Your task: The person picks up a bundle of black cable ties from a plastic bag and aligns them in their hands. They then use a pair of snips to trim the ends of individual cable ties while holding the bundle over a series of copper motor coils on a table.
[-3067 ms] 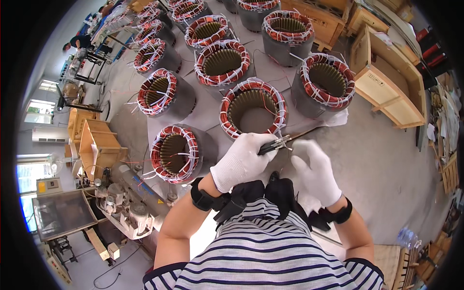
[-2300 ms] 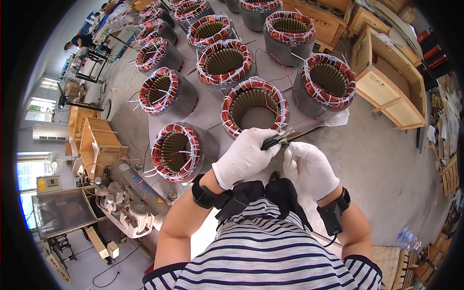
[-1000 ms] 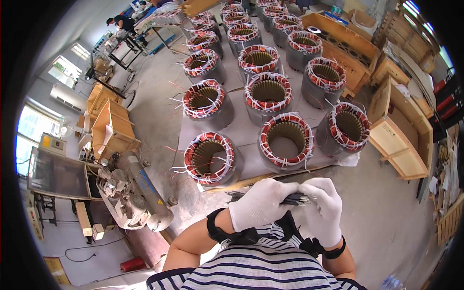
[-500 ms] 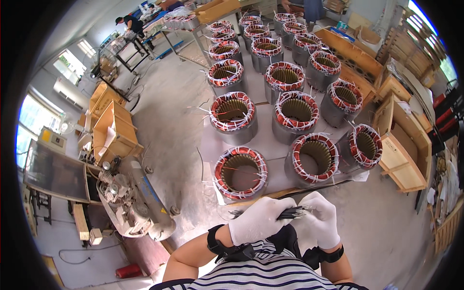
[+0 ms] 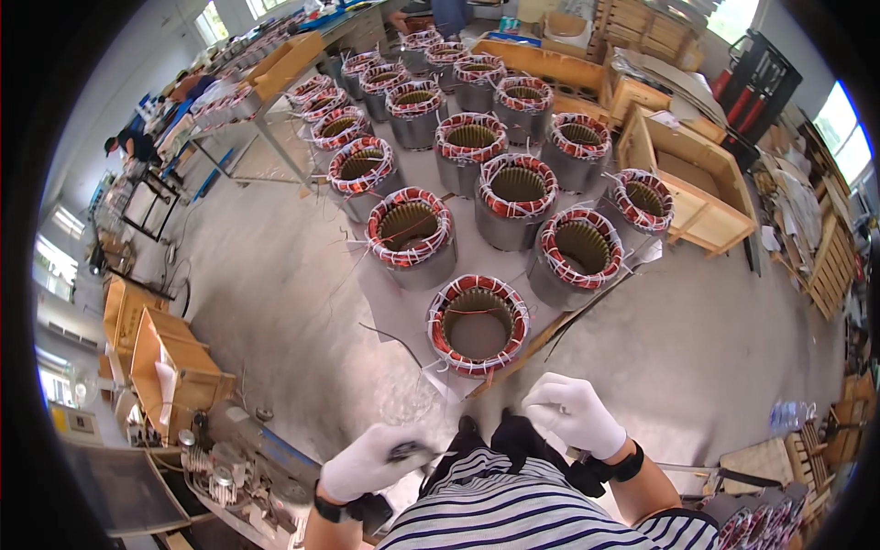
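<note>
Both my hands wear white gloves and are held apart in front of my striped shirt. My left hand (image 5: 376,460), low on the left, is closed around a bundle of thin black wires (image 5: 405,451); the bundle is partly blurred. My right hand (image 5: 576,417) is raised on the other side with its fingers curled together; whatever it pinches, if anything, is hidden. Just beyond my hands stands the nearest motor stator (image 5: 477,288), a grey cylinder topped by a red winding ring laced with white cord. My right hand is nearest to it but does not touch it.
Several more stators (image 5: 410,227) stand in rows on a paper-covered pallet (image 5: 390,307). An open wooden crate (image 5: 701,206) is at right, with wooden boxes (image 5: 174,374) and a compressor (image 5: 238,467) at left. A person (image 5: 137,145) stands by a far-left table.
My hands have come apart; the left moved left and down with the black wires, the right shifted slightly left. My view has turned right, and the stators sit differently in it.
</note>
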Demonstrator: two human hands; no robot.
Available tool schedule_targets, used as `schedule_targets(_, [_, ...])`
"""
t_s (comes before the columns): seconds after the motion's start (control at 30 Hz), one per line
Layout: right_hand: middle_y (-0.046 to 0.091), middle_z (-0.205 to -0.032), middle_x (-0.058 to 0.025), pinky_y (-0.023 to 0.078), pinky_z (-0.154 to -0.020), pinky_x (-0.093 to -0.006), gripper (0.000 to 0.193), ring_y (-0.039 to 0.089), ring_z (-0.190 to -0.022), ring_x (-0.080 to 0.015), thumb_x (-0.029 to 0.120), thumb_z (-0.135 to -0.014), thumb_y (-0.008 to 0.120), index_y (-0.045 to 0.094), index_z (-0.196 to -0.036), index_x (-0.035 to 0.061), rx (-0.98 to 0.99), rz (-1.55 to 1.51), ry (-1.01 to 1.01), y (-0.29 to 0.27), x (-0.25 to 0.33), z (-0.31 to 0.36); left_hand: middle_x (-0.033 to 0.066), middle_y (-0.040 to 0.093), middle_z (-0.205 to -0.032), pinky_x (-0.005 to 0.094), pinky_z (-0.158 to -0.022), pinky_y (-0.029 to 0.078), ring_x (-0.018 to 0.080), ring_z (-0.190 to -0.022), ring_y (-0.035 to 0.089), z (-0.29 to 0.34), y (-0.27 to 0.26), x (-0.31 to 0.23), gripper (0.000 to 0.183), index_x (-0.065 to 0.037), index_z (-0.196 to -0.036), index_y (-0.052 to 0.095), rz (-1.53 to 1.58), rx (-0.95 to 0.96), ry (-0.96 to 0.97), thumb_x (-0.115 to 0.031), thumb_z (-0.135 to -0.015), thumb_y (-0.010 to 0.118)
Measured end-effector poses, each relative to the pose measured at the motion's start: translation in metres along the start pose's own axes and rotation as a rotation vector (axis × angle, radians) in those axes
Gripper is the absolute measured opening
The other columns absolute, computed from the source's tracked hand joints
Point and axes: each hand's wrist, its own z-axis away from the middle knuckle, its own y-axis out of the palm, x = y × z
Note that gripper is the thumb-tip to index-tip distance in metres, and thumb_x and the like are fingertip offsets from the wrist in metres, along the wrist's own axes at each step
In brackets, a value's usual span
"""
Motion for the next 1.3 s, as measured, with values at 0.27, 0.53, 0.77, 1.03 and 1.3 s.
schedule_targets(0.27, [0.054,-0.070,-0.0111,0.043,-0.057,-0.0293,0.012,0.052,-0.058,-0.0188,0.008,-0.082,0.060,0.061,-0.080,-0.0036,-0.058,0.089,0.191,0.004,-0.004,0.009,0.0008,0.058,-0.074,0.0189,-0.049,0.037,0.0046,-0.054,0.047,0.037,-0.050,0.042,0.008,0.000,-0.091,0.058,0.261,-0.764,0.060,-0.008,-0.092,0.055])
schedule_targets(0.53, [0.062,-0.066,-0.0148,0.049,-0.061,-0.0371,0.024,0.063,-0.067,-0.0297,0.025,-0.083,0.056,0.067,-0.073,0.0066,0.182,0.485,0.666,0.067,-0.015,0.024,0.0006,0.055,-0.068,0.0210,-0.054,0.039,0.0062,-0.057,0.048,0.013,-0.153,0.055,0.012,0.001,-0.091,0.058,0.209,-0.713,0.038,-0.010,-0.093,0.054])
schedule_targets(0.77, [0.066,-0.079,-0.0155,0.049,-0.069,-0.0439,0.026,0.063,-0.074,-0.0343,0.030,-0.086,0.049,0.068,-0.088,0.0134,0.400,0.445,0.706,0.221,-0.005,-0.035,-0.0008,0.051,-0.063,0.0209,-0.057,0.039,0.0056,-0.059,0.045,0.014,-0.294,0.064,0.011,0.002,-0.088,0.059,-0.043,-0.562,0.066,-0.008,-0.091,0.055])
schedule_targets(1.03, [0.068,-0.081,-0.0125,0.050,-0.069,-0.0302,0.022,0.064,-0.073,-0.0224,0.015,-0.086,0.058,0.067,-0.103,0.0037,-0.205,0.060,0.653,0.250,0.067,-0.134,-0.0012,0.048,-0.060,0.0224,-0.051,0.035,0.0044,-0.056,0.042,-0.048,-0.415,0.031,0.015,0.001,-0.086,0.059,-0.382,-0.429,0.206,-0.013,-0.091,0.056])
schedule_targets(1.3, [0.068,-0.081,-0.0093,0.048,-0.065,-0.0249,0.025,0.063,-0.074,-0.0143,0.015,-0.088,0.056,0.065,-0.101,-0.0045,-0.560,-0.220,0.636,0.221,0.100,-0.172,-0.0007,0.048,-0.060,0.0235,-0.055,0.037,0.0063,-0.057,0.044,-0.108,-0.467,-0.019,0.015,0.001,-0.086,0.059,-0.377,-0.357,0.290,-0.013,-0.090,0.054])
